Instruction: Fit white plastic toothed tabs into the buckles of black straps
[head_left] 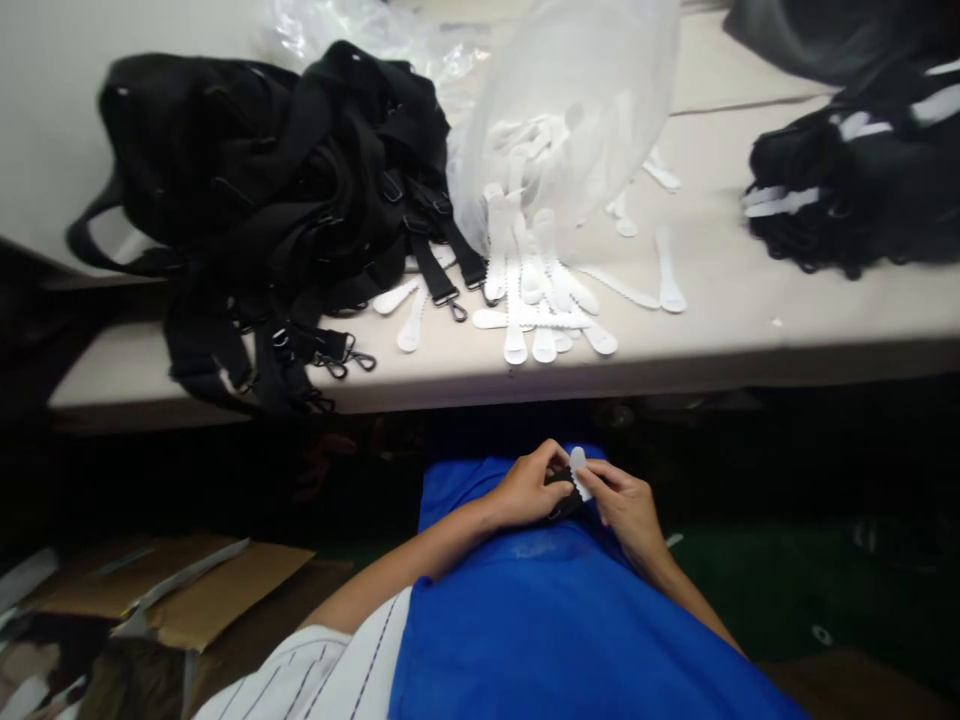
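In front of the blue apron (517,600), both my hands are close together over my lap. My left hand (529,488) is closed on a small black fabric piece (564,500), partly hidden by the fingers. Between the thumb and fingers of my right hand (628,508) is a white plastic strip (579,472) with a toothed edge and a rounded end. The strip touches or overlaps the black piece; I cannot tell whether they are joined. More white toothed strips (514,335) lie in a loose heap on the table above my hands.
Black bags with straps and metal clips (262,170) are piled on the left of the pale table (720,320). A translucent plastic bag (577,90) holds more strips. Black items with white strips (847,180) lie at the right. Below left is an open cardboard box (232,590).
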